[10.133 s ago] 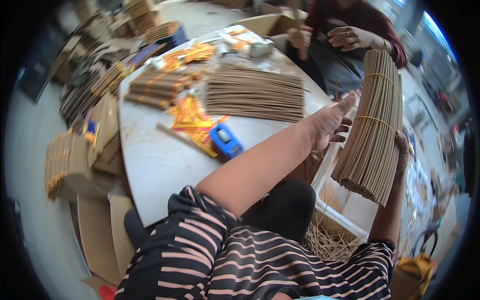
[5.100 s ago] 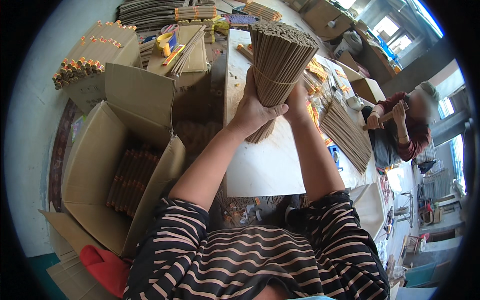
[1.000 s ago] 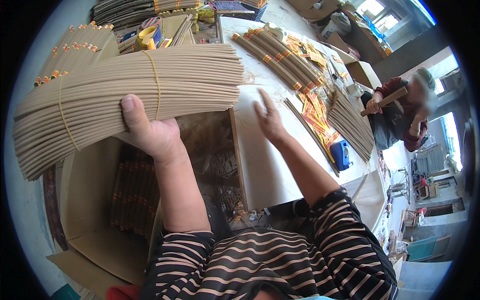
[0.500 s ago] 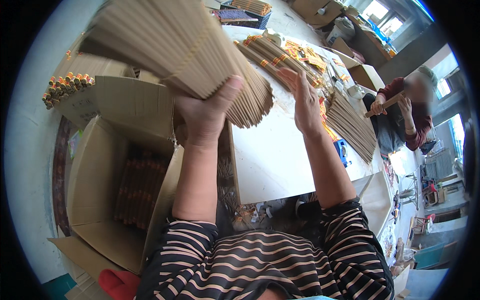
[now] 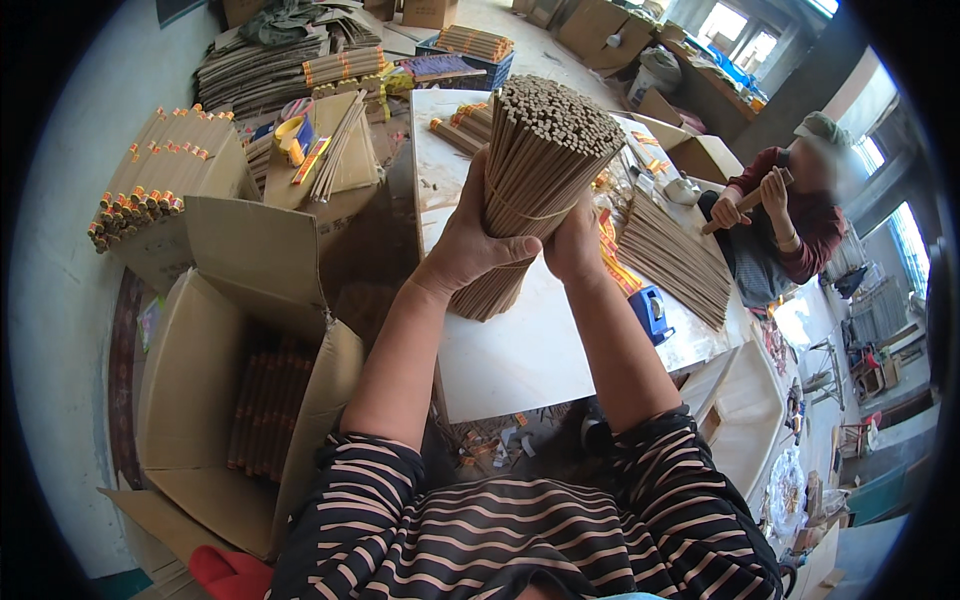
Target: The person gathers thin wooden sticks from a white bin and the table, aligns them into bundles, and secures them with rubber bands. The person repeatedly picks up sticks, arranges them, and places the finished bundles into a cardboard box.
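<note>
A thick bundle of brown incense sticks (image 5: pixel 535 165) stands nearly upright over the white table (image 5: pixel 500 365), its many stick ends facing up. A thin band circles its middle. My left hand (image 5: pixel 470 240) grips the bundle from the left, thumb across its front. On the other side my right hand (image 5: pixel 575 245) is closed against it, with most of its fingers hidden behind the sticks. Right of my hands, a fan of loose incense sticks (image 5: pixel 675 260) lies on the table beside a blue tape dispenser (image 5: pixel 652 315). Red and yellow labels (image 5: pixel 612 250) lie close to my right hand.
An open cardboard box (image 5: pixel 175 370) with wrapped bundles inside stands at my left. Behind it are stacked labelled bundles (image 5: pixel 190 160) and a carton (image 5: pixel 345 175) carrying tape and sticks. At the right sits a co-worker (image 5: pixel 785 220) holding a brown bundle.
The incense bundle has swung from tilted at upper left to nearly upright in front of me. My right hand, stretched out and apart before, now holds its right side.
</note>
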The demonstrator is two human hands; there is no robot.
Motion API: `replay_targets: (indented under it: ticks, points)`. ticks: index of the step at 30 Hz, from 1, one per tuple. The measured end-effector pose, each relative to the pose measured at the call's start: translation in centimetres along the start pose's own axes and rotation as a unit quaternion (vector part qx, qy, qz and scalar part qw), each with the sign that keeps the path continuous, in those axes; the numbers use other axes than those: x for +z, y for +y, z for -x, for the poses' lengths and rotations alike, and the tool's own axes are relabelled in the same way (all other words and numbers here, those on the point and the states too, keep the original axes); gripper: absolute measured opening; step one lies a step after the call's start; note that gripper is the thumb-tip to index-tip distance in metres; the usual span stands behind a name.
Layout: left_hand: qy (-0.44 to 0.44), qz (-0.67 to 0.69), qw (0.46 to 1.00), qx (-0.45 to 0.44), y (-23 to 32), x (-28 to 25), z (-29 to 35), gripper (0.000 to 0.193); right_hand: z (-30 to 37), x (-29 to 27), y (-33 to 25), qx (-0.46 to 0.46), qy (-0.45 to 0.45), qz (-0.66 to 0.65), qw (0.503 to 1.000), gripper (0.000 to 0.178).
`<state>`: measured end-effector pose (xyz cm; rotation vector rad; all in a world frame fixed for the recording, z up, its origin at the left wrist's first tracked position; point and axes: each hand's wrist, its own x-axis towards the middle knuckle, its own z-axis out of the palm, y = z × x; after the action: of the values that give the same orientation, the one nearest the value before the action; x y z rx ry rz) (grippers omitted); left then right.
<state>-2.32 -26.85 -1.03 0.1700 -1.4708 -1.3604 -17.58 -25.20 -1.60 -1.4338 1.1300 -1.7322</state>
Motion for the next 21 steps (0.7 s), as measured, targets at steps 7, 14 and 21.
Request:
replay_targets:
  ticks: [7,14,21]
  points:
    - [-0.01,0.01,0.999,-0.051,0.5,-1.5,0.0,0.113,4.2,1.9,-3.9,0.007,-0.126,0.008,0.992,0.113]
    - [0.018,-0.084,0.99,0.109,2.0,1.0,-1.8,0.119,6.5,2.9,2.7,0.04,-0.074,0.007,0.996,0.117]
    - [0.108,-0.177,0.974,0.092,3.6,0.9,-4.0,0.109,3.8,3.2,1.4,-0.03,-0.008,0.078,0.996,0.085]
